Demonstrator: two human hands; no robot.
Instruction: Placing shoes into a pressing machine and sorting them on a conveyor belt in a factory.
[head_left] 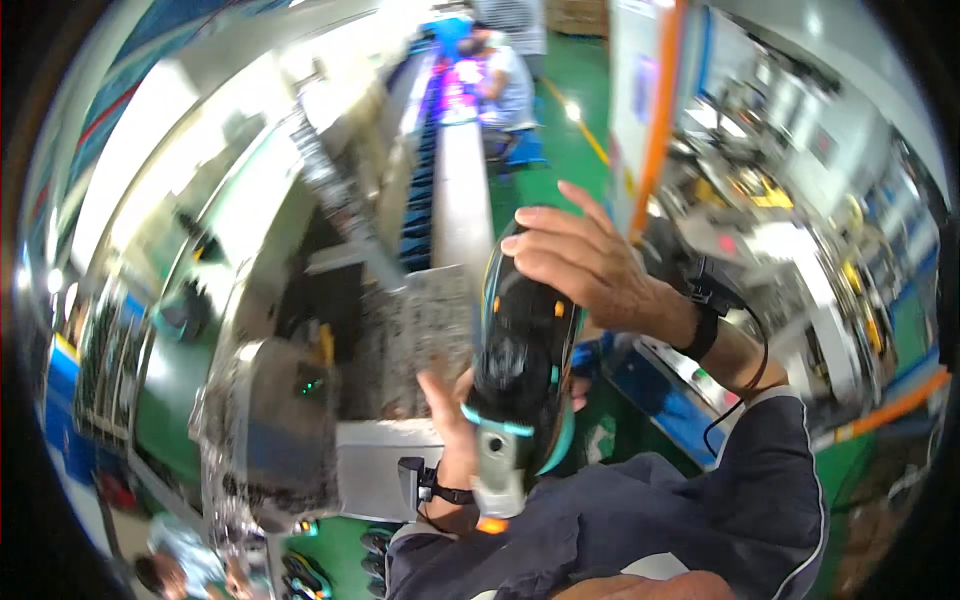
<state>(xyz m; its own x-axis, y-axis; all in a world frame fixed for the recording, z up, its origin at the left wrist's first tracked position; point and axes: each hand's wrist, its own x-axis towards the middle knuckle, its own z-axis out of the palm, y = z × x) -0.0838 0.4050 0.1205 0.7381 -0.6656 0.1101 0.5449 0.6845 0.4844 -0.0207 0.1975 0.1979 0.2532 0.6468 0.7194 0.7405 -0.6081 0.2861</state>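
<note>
A black shoe (515, 345) with teal trim and small orange marks is held upright in front of my chest, its toe pointing away. A pale grey last (500, 470) with a round hole and an orange end sticks out of its heel end. My left hand (455, 415) is closed round the shoe from below, the thumb on the left and fingertips showing on the right side. My right hand (590, 260) lies over the toe with its fingers stretched out, the uppermost one lifted away. Both wrists wear dark straps with small devices.
To the left stands a machine (290, 430) with a grey mesh-like surface (420, 330) beside it. A long conveyor (465, 190) runs away, with a seated person (510, 90) alongside. Another person (180, 565) is at lower left, near several shoes (305, 578). An orange post (660, 120) and machinery stand right.
</note>
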